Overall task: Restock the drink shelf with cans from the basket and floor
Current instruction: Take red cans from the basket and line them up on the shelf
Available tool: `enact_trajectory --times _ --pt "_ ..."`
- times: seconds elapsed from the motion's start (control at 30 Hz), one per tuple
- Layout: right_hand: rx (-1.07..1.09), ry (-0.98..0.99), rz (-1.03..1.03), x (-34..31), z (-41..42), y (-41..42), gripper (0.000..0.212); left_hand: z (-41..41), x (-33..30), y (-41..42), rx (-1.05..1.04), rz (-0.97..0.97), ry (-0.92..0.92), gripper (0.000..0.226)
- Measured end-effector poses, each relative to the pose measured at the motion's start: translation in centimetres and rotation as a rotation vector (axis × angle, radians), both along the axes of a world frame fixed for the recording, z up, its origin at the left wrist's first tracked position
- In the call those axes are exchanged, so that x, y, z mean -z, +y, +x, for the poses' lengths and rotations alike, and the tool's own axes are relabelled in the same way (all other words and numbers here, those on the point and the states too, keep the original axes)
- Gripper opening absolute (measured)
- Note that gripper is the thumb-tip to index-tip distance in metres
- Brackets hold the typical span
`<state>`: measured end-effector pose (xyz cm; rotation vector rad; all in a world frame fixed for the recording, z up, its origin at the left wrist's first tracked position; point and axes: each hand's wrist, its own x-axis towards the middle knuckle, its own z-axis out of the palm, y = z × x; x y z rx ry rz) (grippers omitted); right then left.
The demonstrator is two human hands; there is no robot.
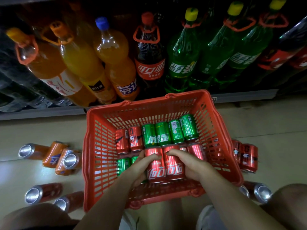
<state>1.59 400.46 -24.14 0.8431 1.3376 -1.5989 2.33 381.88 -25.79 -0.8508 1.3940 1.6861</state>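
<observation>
Hands, left (141, 165) and right (191, 165), each wrap one red aluminium cola can (156, 166) in the near red plastic basket (93, 146); slick cans might slip if lifted together.

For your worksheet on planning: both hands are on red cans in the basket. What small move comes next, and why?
Probably lift both out together: the left hand wraps one red can, the right hand its neighbour, inside the basket.

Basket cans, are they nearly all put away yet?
Not nearly. No cans show on the shelf, only big bottles. The left hand and right hand grip two red cans in the basket. Green cans and floor cans remain.
</observation>
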Motion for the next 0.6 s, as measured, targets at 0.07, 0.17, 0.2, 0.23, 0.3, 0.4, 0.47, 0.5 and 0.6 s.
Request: enact_trajectory --times 0.07,0.17,0.2,0.23,0.3,0.4,0.47,0.5,0.6 --pt "0.048 -0.026 -0.070 -0.1 0.0 -0.1 0.041 0.2 0.1 0.1 -0.062 0.055 -0.026 0.076" --pt "0.068 -0.040 -0.103 0.0 0.0 -0.1 0.051 0.3 0.0 0.2 -0.088 0.076 -0.040 0.076" --pt "0.061 -0.040 -0.100 0.1 0.0 -0.1 0.054 0.3 0.0 0.3 -0.085 0.069 -0.036 0.077" --pt "0.052 -0.040 -0.095 0.3 0.0 -0.1 0.055 0.2 0.0 0.3 -0.085 0.061 -0.033 0.077" --pt "0.035 -0.026 -0.078 0.6 0.0 -0.2 0.053 0.1 0.0 0.3 -0.080 0.048 -0.035 0.076" --pt "0.044 0.018 -0.039 0.5 -0.2 -0.4 0.046 -0.2 -0.5 0.1 -0.046 0.033 -0.016 0.075" --pt "0.053 0.080 -0.003 -0.5 -0.5 -0.5 0.043 -0.6 -1.5 0.0 -0.056 0.000 0.028 0.079" --pt "0.062 0.126 0.009 -1.4 -0.8 -0.6 0.042 -0.9 -2.5 0.1 -0.061 -0.011 0.052 0.079" --pt "0.085 0.259 0.011 -6.4 -2.1 -0.6 0.052 -2.1 -7.6 0.3 -0.087 0.008 0.156 0.069"
